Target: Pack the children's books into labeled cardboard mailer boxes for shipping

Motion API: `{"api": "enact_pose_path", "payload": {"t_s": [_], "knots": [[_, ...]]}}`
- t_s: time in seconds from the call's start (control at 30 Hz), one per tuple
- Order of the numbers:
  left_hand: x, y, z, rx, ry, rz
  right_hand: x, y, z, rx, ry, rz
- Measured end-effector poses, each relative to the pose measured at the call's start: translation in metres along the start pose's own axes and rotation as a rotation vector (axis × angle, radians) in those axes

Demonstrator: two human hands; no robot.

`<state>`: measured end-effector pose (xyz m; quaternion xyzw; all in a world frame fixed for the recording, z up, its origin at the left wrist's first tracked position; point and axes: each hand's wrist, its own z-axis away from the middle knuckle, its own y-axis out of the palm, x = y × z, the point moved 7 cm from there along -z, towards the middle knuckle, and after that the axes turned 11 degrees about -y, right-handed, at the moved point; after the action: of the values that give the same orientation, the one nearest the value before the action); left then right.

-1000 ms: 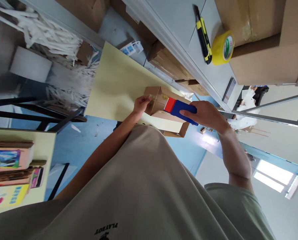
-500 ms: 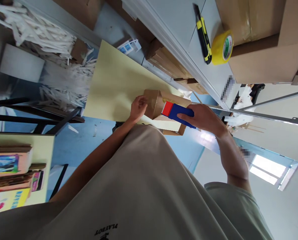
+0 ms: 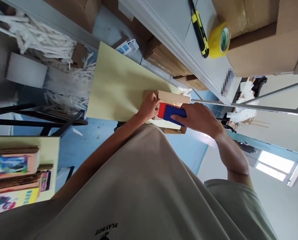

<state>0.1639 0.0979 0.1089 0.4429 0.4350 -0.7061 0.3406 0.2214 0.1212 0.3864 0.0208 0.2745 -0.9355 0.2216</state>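
A small brown cardboard box (image 3: 173,97) lies on the pale yellow tabletop (image 3: 114,80). My right hand (image 3: 200,118) is closed around a flat blue block with a red end (image 3: 175,114), its exact kind unclear. That block is held over the near side of the box, red end pointing left. Beside the red end is my left hand (image 3: 149,106), at the left part of the box, thumb and fingers curled together. Whatever lies between those fingers, if anything, is hidden.
On the grey shelf above lie a yellow-black box cutter (image 3: 200,31) and a roll of yellow tape (image 3: 219,40). Large cartons (image 3: 258,43) stand beside them. A power strip (image 3: 127,46) sits behind the tabletop. Printed boxes (image 3: 12,165) are stacked at lower left.
My left hand has moved right, onto the box and up to the red end. My right hand has shifted slightly left with the blue and red block.
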Motion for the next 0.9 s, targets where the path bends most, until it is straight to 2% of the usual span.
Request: {"api": "enact_pose_path", "payload": {"t_s": [0.1, 0.2, 0.37, 0.5, 0.73, 0.9], "knots": [[0.009, 0.004, 0.004, -0.009, -0.081, -0.019, -0.012, 0.006, 0.000, -0.014, -0.001, 0.005], [0.016, 0.008, 0.008, 0.018, -0.108, -0.017, -0.038, 0.017, -0.003, -0.039, -0.012, -0.009], [0.027, 0.014, 0.006, -0.015, -0.065, 0.062, -0.092, 0.048, -0.024, -0.010, -0.001, -0.100], [0.033, 0.013, 0.006, -0.082, -0.022, 0.158, -0.120, 0.075, -0.055, 0.000, -0.014, -0.123], [0.040, 0.010, 0.017, -0.159, -0.122, 0.179, -0.136, 0.116, -0.109, 0.014, -0.095, -0.118], [0.044, 0.016, 0.031, -0.339, -0.318, 0.273, -0.139, 0.129, -0.123, -0.040, -0.148, -0.138]]}}
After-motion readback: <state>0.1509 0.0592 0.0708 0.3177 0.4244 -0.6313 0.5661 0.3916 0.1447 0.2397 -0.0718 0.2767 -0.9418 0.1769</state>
